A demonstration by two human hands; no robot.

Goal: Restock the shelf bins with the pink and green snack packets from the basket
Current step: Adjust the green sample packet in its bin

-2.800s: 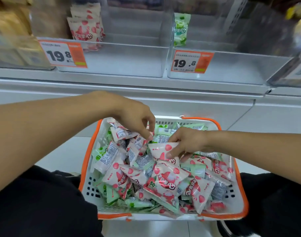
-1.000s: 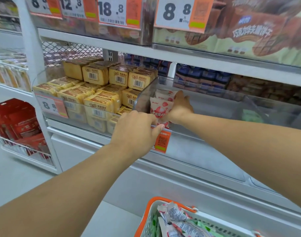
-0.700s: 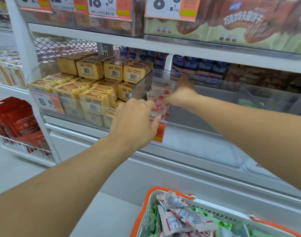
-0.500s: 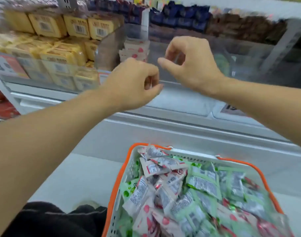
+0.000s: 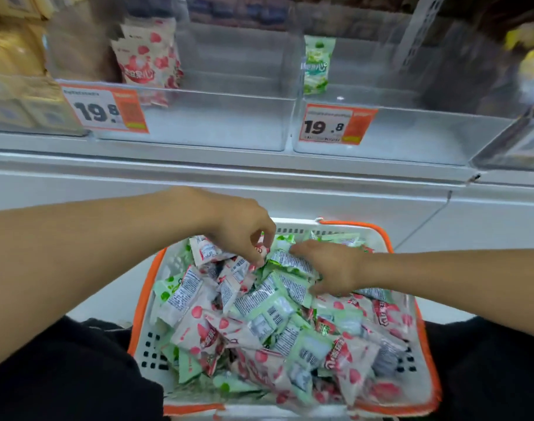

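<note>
Snack packets [image 5: 259, 323] under both hands [image 5: 244, 235] — grasp unclear — bin tags [image 5: 335, 126] "19.8".

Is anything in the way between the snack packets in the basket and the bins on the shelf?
Nothing visible blocks the way. The basket sits below the shelf, and both clear bins, the pink bin and the green bin, are open on top. Only each bin's front wall must be lifted over. Both hands, left hand and right hand, are already on the packets.

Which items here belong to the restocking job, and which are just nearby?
Job: basket, pink packets, green packets, left bin, right bin, left hand, right hand.

Nearby: yellow boxes, price tags.
</note>
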